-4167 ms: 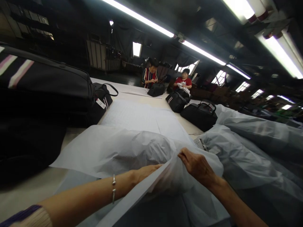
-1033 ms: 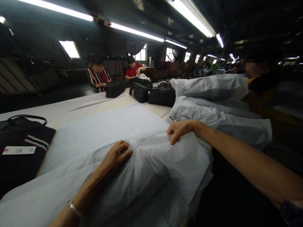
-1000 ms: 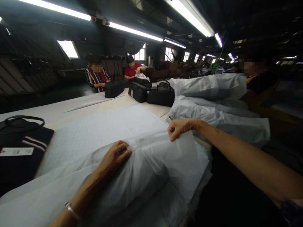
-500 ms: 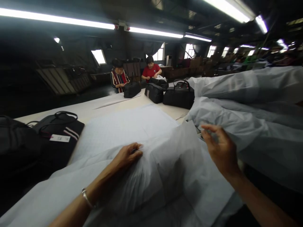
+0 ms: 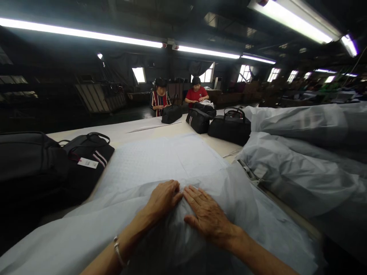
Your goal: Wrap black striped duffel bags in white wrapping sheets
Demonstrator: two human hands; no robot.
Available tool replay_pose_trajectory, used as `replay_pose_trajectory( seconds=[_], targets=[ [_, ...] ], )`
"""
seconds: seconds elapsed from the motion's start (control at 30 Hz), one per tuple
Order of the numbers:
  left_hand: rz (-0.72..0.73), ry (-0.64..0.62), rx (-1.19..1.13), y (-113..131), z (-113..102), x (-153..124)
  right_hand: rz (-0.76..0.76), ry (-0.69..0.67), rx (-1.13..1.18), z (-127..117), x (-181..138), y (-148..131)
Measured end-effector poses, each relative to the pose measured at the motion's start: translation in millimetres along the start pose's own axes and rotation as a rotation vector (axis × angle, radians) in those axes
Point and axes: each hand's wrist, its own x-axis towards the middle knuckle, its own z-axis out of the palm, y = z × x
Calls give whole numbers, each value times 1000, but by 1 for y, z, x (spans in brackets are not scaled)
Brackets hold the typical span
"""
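Note:
A translucent whitish plastic bag (image 5: 183, 233) spreads across the front of the table, with something dark showing faintly beneath it. On its upper part my left hand (image 5: 164, 196) has its fingers curled together, gripping the plastic. Close beside it, my right hand (image 5: 208, 214) lies flat on the same bag, fingers stretched out and thumb apart. Just beyond both hands is a pale stack of thin sheets (image 5: 160, 152), partly covered by the bag.
Black bags, one with a white tag (image 5: 88, 163), stand at left. More black bags (image 5: 229, 128) sit on the far table (image 5: 137, 128). Large plastic-wrapped bundles (image 5: 298, 152) line the right side. Two co-workers (image 5: 196, 93) are at the far edge.
My right hand has moved left from the bag's right edge and now lies flat beside my left hand. The raised plastic has come down. The camera view has turned slightly left.

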Motion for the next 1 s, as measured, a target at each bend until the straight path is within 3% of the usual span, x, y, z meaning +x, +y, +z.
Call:
replay_pose_trajectory(
  seconds=[0.13,0.27,0.4,0.5,0.6,0.67,0.77,0.83,0.93,1.0],
  targets=[
    [33,110,38,-12,16,-3,65,-136,72,-13,10,0],
    [137,226,-22,-19,22,-7,203,-246,99,-30,14,19],
    [171,209,-28,-11,15,-18,265,-110,199,-57,15,42],
    [165,204,-4,-6,12,-26,233,-72,485,-73,42,54],
    [146,207,-16,-3,12,-30,240,-347,951,-71,85,59],
    [100,227,-60,0,10,-30,303,-555,1126,-61,109,62],
    [-50,220,-216,9,5,-25,353,-731,1172,-44,127,66],
    [-138,132,-328,14,0,-21,351,-779,1201,-40,130,69],
    [-180,-6,-406,22,-6,-16,381,-880,1251,-43,128,71],
    [-185,3,-414,27,-8,-15,396,-944,1273,-45,126,71]
  ],
)
